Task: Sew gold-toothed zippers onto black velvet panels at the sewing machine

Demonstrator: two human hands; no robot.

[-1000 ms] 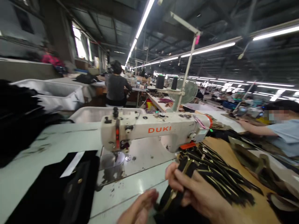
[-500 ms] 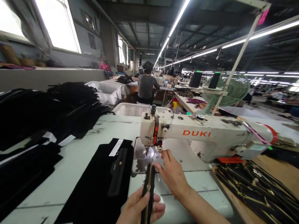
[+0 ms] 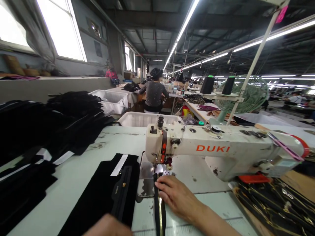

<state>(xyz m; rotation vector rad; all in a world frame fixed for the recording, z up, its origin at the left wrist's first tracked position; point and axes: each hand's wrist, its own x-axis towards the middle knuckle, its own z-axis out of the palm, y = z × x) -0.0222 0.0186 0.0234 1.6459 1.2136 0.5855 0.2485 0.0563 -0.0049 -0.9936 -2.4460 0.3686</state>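
A black zipper (image 3: pixel 161 214) with gold teeth runs lengthwise towards me, its far end at the sewing machine's needle area. My right hand (image 3: pixel 176 196) lies over its upper part, fingers together and bent onto it. The white sewing machine (image 3: pixel 187 141), marked DUKI, stands just beyond. At the bottom edge my left hand (image 3: pixel 108 226) is smeared by motion and cut off, its fingers hidden; it is over the near part of a black fabric panel (image 3: pixel 95 196). That panel lies flat left of the needle plate (image 3: pixel 145 183) and carries a white strip and a dark trim piece with a small gold fitting.
Stacks of black fabric pieces (image 3: pixel 61 127) cover the table's left side. More gold-toothed zippers (image 3: pixel 273 203) lie in a heap at right. Behind the machine are a white bin (image 3: pixel 133 119), thread cones (image 3: pixel 206 85) and a green fan (image 3: pixel 253 95). A co-worker (image 3: pixel 155 91) sits ahead.
My left hand has let go of the zipper and moved left and down. My right hand has come down onto the zipper, whose far end is now at the needle area.
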